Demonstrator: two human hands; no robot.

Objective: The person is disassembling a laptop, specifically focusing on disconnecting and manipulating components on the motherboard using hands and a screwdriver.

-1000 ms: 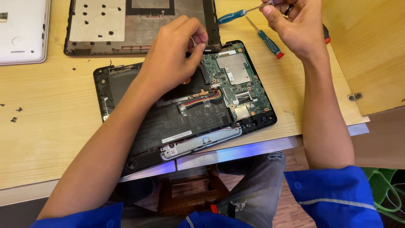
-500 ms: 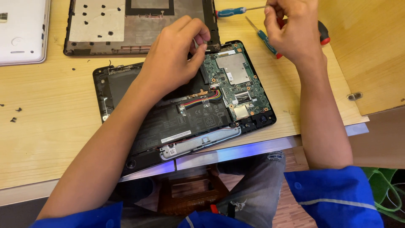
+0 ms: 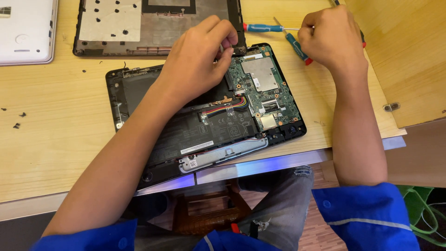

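Currently we see left hand point(image 3: 200, 60) pinched narrow at top edge of opened laptop base point(image 3: 204, 116) on bench point(image 3: 55, 139). Right hand point(image 3: 332, 39) fisted; contents unclear. Blue screwdrivers point(image 3: 265, 28) just left, shafts toward it.

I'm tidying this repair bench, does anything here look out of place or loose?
Small dark bits lie scattered on the wooden table left of the opened laptop, likely loose screws or debris. Two blue-handled screwdrivers lie crossed by the right hand.
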